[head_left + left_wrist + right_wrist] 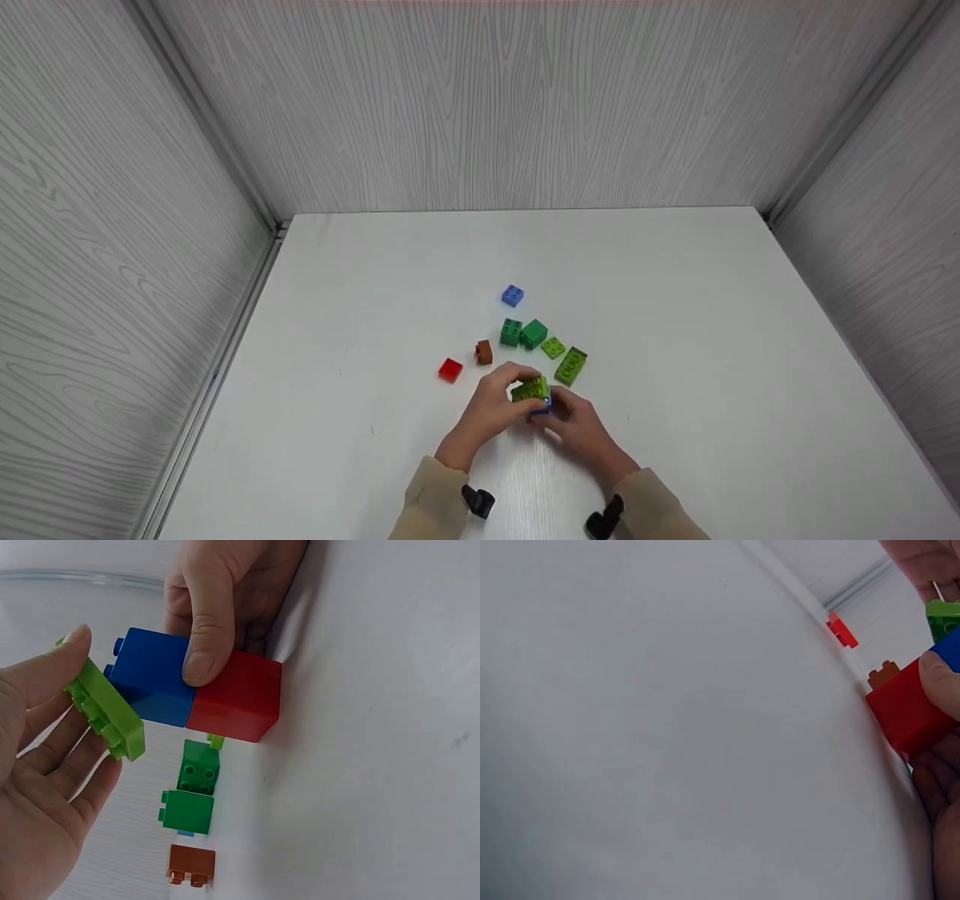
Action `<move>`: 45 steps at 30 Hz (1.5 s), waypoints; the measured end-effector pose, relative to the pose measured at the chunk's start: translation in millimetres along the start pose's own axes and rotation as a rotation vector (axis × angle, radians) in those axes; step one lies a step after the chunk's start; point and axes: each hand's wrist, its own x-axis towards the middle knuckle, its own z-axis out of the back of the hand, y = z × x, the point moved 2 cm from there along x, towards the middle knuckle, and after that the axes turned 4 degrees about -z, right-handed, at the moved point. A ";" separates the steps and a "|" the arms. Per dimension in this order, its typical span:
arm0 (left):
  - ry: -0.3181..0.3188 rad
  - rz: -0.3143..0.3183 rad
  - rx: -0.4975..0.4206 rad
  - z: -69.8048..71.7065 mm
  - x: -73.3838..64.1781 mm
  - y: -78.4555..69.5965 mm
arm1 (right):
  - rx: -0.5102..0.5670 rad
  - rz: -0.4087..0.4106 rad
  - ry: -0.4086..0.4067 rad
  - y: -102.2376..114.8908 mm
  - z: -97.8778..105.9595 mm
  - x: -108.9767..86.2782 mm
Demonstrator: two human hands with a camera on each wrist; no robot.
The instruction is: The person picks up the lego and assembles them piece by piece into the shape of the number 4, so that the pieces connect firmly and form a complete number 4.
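Note:
My left hand [487,409] pinches a flat light green toy brick [109,709] between thumb and fingers. The brick is tilted, its studs turned toward the left palm. Facing it, my right hand [579,429] grips a two-brick stack, a blue brick [154,675] joined to a red brick [244,701], with the thumb lying across their seam. The blue brick's studs point at the underside of the light green one, whose upper end is angled close to them. In the right wrist view the red brick [904,706] is nearest the table.
Beyond the hands lie a red piece [450,370], a brown brick [484,352], two dark green bricks [511,332], a small light green piece [553,347], a longer light green brick [571,366] and a blue brick [512,295]. Grey wood-grain walls [480,105] enclose the white table [712,337].

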 end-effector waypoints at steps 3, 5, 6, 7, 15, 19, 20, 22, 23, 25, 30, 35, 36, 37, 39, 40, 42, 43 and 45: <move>-0.001 0.010 -0.022 -1.0 -0.4 1.1 | -0.010 0.019 -0.002 0.1 -0.1 0.8; 0.001 0.022 -0.030 -1.3 -0.6 1.6 | -0.012 0.027 -0.002 0.0 0.1 1.2; 0.002 0.027 -0.031 -1.4 -0.6 1.6 | -0.014 0.027 -0.001 -0.1 0.1 1.4; 0.003 0.033 -0.031 -1.3 -0.4 1.6 | -0.013 0.027 0.000 -0.1 0.2 1.4; 0.026 0.106 0.012 -1.8 1.3 1.3 | 0.047 0.047 0.029 18.8 1.1 -4.3; 0.040 0.123 0.021 -2.7 3.1 1.7 | 0.028 0.037 0.031 34.3 4.0 -8.9; 0.042 0.126 0.021 -2.9 3.6 2.1 | 0.020 0.028 0.032 35.6 4.3 -9.4; 0.046 0.136 0.018 -3.2 4.4 3.0 | 0.011 0.016 0.033 37.2 4.6 -9.7; 0.048 0.146 0.011 -3.4 4.7 3.4 | 0.007 0.011 0.032 37.8 4.8 -9.8; 0.052 0.168 -0.002 -3.9 5.5 4.5 | -0.006 0.009 0.024 37.7 5.3 -9.4; 0.068 0.201 -0.015 -3.9 8.4 4.5 | -0.007 0.025 0.006 28.7 4.8 -6.6; 0.078 0.175 0.016 -2.0 10.5 1.8 | 0.018 -0.008 0.008 4.2 0.8 0.4; 0.079 0.168 0.022 -1.6 10.5 0.9 | 0.023 -0.017 0.012 2.2 0.4 0.8; 0.082 0.165 0.026 -1.4 10.6 0.5 | 0.024 -0.022 0.013 0.7 0.1 1.1; 0.087 0.156 0.038 -1.0 10.6 -1.4 | 0.041 -0.021 0.019 -1.0 -0.4 1.3; 0.090 0.151 0.044 -0.9 10.6 -2.3 | 0.048 -0.019 0.021 -1.8 -0.8 1.3; 0.098 0.144 0.059 -0.9 10.8 -4.2 | 0.056 -0.005 0.022 -2.5 -1.1 1.1; 0.103 0.145 0.067 -1.1 10.6 -4.8 | 0.056 0.006 0.020 -2.6 -1.4 1.0; 0.112 0.143 0.088 -1.3 10.1 -5.5 | 0.054 0.018 0.017 -3.1 -2.0 0.8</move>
